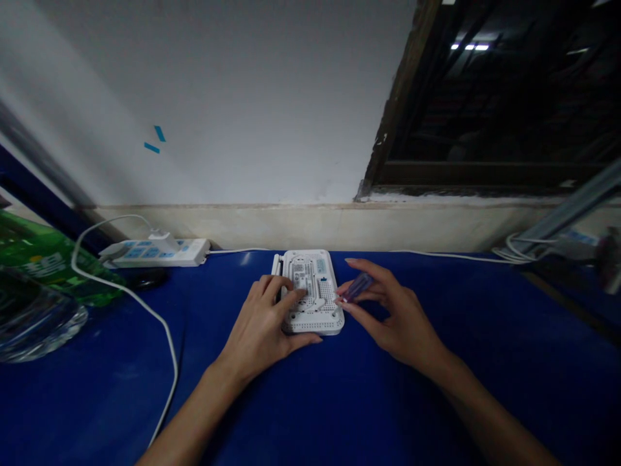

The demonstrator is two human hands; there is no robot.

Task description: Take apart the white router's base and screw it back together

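Note:
A white router (314,320) lies on the blue table with its vented, labelled underside facing up and an antenna along its left side. My left hand (264,317) grips it from the left, fingers over the label and left edge, thumb by the near edge. Just right of the router, my right hand (388,310) is closed around a small screwdriver (358,287) with a see-through purple handle. The screwdriver is tilted, its lower end beside the router's right edge. Its shaft cannot be made out clearly.
At the back left sits a white power strip (194,252) with a plugged-in charger (163,241). Its white cable (165,327) loops down the table's left side. A green bottle (53,259) and clear plastic (43,330) stand far left, near a dark mouse-like object (148,278). A wall borders the back.

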